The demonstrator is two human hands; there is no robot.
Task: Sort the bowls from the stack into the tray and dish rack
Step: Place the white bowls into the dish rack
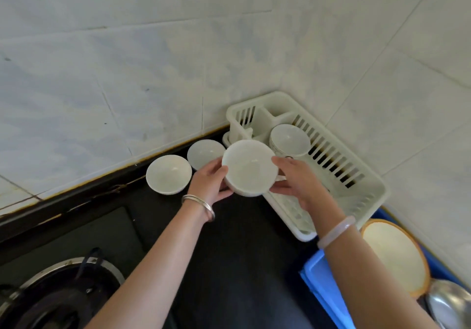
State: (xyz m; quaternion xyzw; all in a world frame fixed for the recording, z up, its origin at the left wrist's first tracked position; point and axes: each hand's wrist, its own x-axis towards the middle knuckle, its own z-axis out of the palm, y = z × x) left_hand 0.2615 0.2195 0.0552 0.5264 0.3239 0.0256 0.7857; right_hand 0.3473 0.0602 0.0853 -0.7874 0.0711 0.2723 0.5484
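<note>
I hold a white bowl (248, 169) between both hands, above the black counter at the left edge of the white dish rack (367, 188). My left hand (210, 184) grips its left side, my right hand (299, 180) its right side. A patterned bowl (289, 140) stands upright inside the rack, behind the held one. Two more white bowls sit on the counter by the wall: one (168, 174) at the left, another (205, 152) partly hidden behind my left hand and the held bowl.
A blue tray (321, 282) at the lower right holds an orange-rimmed plate (395, 254) and a steel bowl (448, 303). A gas burner (63, 295) sits at the lower left. Tiled walls meet in a corner behind the rack.
</note>
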